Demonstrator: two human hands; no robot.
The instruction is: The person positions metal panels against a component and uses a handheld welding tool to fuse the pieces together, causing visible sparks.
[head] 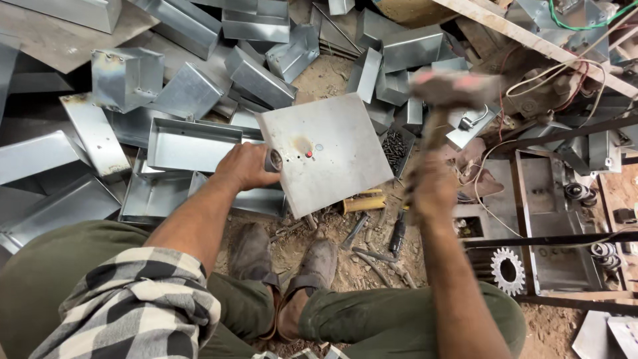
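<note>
Gripping a hammer point(444, 100) (blurred), handle upright, right hand point(432, 189), left hand point(246, 166) pinching a punch point(273, 160)

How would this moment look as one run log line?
left hand: holds punch on metal plate | right hand: hammer raised, blurred | around: metal boxes

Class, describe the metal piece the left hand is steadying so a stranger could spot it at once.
Start at the heap of grey sheet-metal trays filling the upper left. At its right edge, above the person's shoes, the left hand grips a flat square plate. Unlike the trays, it has a scorched spot and a red dot near its middle.
</note>
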